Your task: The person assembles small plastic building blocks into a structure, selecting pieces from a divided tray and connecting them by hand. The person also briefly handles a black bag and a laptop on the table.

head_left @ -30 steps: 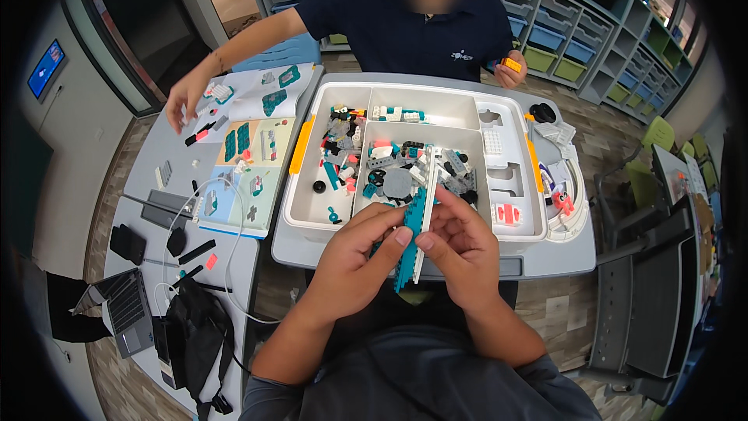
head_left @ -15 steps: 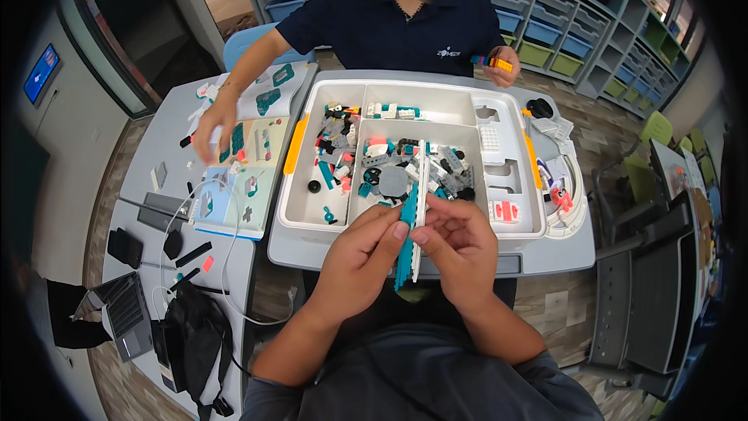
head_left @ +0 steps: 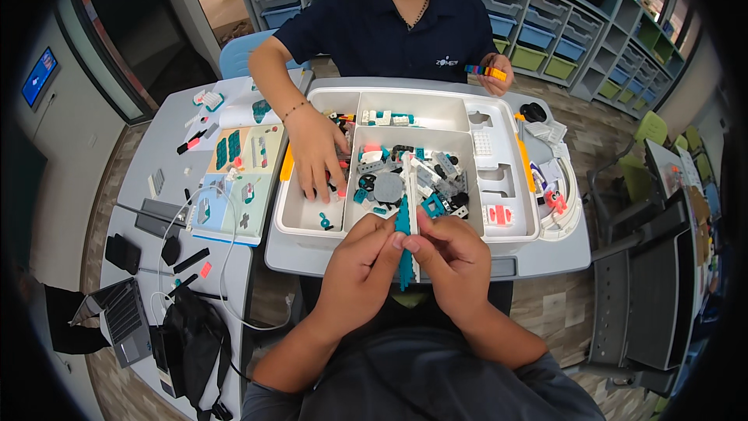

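My left hand [head_left: 360, 269] pinches a teal studded building plate [head_left: 404, 271] edge-on, thumb and fingers wrapped round it. Facing it, my right hand [head_left: 454, 261] grips a white building plate [head_left: 412, 179], also seen edge-on. The two plates lie side by side and look pressed together, my thumbs meeting near their middle. Both are held above the front edge of a white sorting box [head_left: 308, 224]. Behind them in the box lie a round grey piece [head_left: 387, 187] and many loose grey, white and teal bricks. My hands partly hide both plates.
Across the table, a person's hand [head_left: 315, 152] reaches into the box's left compartment; their other hand [head_left: 497, 74] holds a multicoloured brick stack [head_left: 487, 72]. An open instruction booklet [head_left: 234, 214], a white cable [head_left: 224, 265], a black bag [head_left: 195, 327] and a laptop [head_left: 125, 316] lie left.
The other person's hand has moved from above the booklet into the box's left compartment. My two plates have drawn closer together, and their upper ends sit slightly lower and further left.
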Available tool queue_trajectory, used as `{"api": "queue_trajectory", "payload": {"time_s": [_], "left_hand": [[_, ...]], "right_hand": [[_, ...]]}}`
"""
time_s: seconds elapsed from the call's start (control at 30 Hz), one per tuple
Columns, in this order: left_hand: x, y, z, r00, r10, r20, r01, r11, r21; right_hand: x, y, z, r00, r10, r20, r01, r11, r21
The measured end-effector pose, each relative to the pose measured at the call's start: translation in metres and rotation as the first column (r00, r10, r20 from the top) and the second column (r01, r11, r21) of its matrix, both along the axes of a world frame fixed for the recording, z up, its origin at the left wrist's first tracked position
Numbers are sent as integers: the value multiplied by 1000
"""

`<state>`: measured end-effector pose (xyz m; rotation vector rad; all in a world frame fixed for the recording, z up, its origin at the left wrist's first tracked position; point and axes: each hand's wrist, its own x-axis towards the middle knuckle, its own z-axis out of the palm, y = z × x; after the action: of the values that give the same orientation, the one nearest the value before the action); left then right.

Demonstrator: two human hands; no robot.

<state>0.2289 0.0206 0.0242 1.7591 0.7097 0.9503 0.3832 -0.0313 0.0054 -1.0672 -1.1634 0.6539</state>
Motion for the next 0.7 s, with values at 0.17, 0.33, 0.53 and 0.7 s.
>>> {"api": "queue_trajectory", "payload": {"time_s": [0.17, 0.33, 0.53, 0.7], "left_hand": [[8, -6, -4, 991, 49, 121, -36, 993, -114], [10, -11, -1, 992, 90, 87, -81, 991, -106], [11, -2, -5, 953, 170, 252, -76, 935, -346], [12, -3, -19, 909, 188, 371, -6, 898, -441]], "right_hand": [[-2, -5, 20, 935, -119, 335, 114, 993, 36], [-3, -1, 15, 873, -175, 455, 114, 981, 159], [0, 0, 22, 870, -104, 482, 37, 988, 148], [3, -5, 17, 877, -32, 480, 27, 999, 17]]}}
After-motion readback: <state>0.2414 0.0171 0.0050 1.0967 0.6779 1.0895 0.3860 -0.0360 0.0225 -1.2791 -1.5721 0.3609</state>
